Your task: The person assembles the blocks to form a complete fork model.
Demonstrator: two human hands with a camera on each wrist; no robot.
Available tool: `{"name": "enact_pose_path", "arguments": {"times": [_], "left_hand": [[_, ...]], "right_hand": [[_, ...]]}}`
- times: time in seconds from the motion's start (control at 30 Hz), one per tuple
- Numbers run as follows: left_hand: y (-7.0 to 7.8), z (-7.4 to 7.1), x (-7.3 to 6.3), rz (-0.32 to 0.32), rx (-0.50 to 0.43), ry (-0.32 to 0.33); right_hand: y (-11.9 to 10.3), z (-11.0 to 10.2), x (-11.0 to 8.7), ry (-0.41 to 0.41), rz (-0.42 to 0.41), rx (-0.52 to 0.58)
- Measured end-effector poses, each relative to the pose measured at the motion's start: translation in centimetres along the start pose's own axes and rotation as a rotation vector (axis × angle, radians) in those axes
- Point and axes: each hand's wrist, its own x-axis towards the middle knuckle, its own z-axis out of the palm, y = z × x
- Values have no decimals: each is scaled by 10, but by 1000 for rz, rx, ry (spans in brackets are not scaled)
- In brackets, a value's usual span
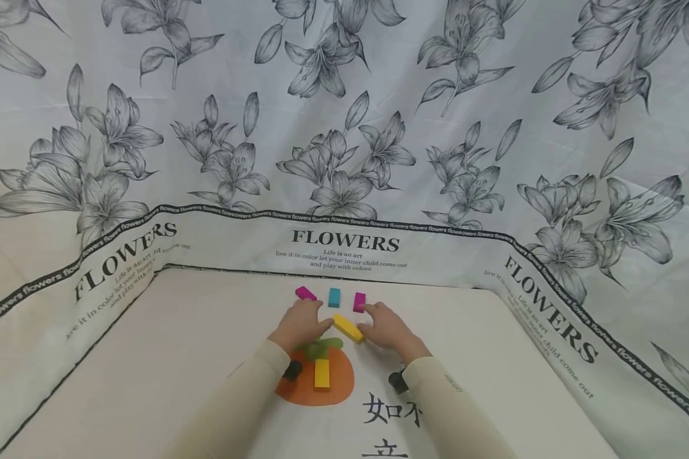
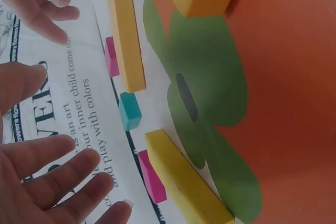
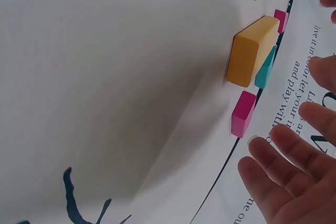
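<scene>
My left hand (image 1: 302, 322) hovers over the table with its fingers spread and holds nothing. In the left wrist view its fingers (image 2: 58, 182) are apart from a long yellow block (image 2: 184, 182), which the hand hides in the head view. My right hand (image 1: 389, 326), also loosely extended and without a hold, is nearest to an orange-yellow block (image 1: 348, 328) and a magenta block (image 1: 359, 302). Between the hands, farther back, stands a teal block (image 1: 334, 298). Another magenta block (image 1: 305, 294) lies beyond the left hand. Closer to me, a yellow block (image 1: 321, 375) rests on an orange fruit picture (image 1: 344, 376).
Green printed leaves (image 2: 215, 72) top the orange picture. Black written characters (image 1: 381, 408) mark the white tabletop (image 1: 207, 331) near the right forearm. A white curtain (image 1: 344, 191) with grey flowers and lettering encloses the table's back and sides.
</scene>
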Motion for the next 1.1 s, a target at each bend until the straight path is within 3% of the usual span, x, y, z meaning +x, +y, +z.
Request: {"name": "enact_pose_path", "arguments": {"times": [0.33,0.7,1.1], "left_hand": [[9,0,12,-12,-71,-37],[18,13,22,-19,-111,-53],[15,17,36,-95,-184,-141]], "right_hand": [[-2,3,2,-21,0,25],[1,6,0,-17,-51,25],[2,9,0,-47,-112,13]]}}
